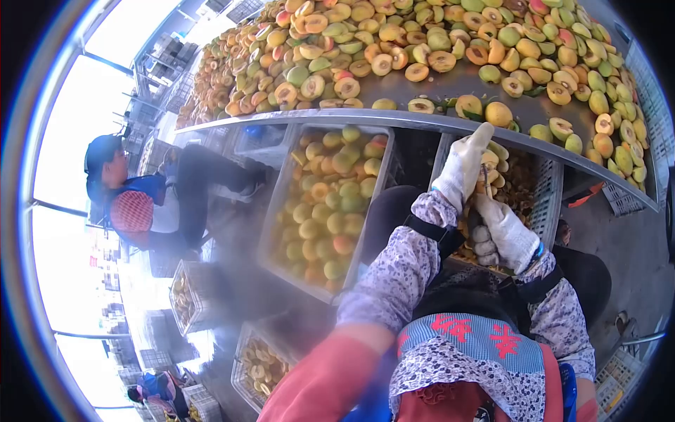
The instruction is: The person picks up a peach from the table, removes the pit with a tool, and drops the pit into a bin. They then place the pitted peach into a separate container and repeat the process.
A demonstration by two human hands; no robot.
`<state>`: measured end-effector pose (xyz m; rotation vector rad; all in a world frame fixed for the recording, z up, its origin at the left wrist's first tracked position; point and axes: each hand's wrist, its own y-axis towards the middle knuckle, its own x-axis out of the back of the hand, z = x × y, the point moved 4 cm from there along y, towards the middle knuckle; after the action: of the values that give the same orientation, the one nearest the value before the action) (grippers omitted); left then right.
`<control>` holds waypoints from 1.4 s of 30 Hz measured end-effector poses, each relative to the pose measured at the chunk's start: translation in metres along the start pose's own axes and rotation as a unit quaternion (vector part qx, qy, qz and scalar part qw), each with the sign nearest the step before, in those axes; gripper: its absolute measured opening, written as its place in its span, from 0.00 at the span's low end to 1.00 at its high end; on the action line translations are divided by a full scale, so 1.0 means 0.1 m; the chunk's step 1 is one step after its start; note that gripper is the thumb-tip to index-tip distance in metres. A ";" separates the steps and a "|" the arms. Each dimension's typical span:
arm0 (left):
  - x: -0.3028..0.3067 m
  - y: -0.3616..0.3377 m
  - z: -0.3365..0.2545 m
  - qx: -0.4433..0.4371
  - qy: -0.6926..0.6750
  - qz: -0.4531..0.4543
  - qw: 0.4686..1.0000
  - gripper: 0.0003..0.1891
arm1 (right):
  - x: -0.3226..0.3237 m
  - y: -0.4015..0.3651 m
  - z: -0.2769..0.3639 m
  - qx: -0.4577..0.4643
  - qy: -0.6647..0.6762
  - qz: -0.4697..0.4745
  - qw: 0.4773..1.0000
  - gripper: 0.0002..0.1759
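My left hand (pixel 464 163), in a white glove, is at the table's front edge. It grips a cut peach (pixel 496 156), largely hidden by my fingers. Just below it, my right hand (pixel 503 232), also in a white glove, is closed round a slim tool (pixel 486 184) that points up at the fruit. The tool's exact kind does not show. Beneath both hands stands a plastic crate (pixel 547 193) holding brownish scraps and some cut fruit.
A metal table (pixel 401 90) carries a large heap of halved peaches (pixel 337 42). On my left is a crate (pixel 273 232) filled with yellow-green peaches. More crates (pixel 184 299) stand on the floor further left. A co-worker (pixel 151 197) sits there, and another person (pixel 158 387) is farther off.
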<state>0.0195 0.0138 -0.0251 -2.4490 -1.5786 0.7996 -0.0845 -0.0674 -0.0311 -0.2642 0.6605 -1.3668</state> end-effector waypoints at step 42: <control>4.97 -1.07 0.47 -0.087 0.672 -0.440 0.589 0.30 | 0.52 0.38 -0.38 0.111 -0.560 -0.195 0.798 0.23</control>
<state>0.0669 0.4889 -0.2073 -1.0709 -1.6103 -1.1476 -0.0721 -0.1016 -0.0962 -0.9600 -0.5839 -1.3711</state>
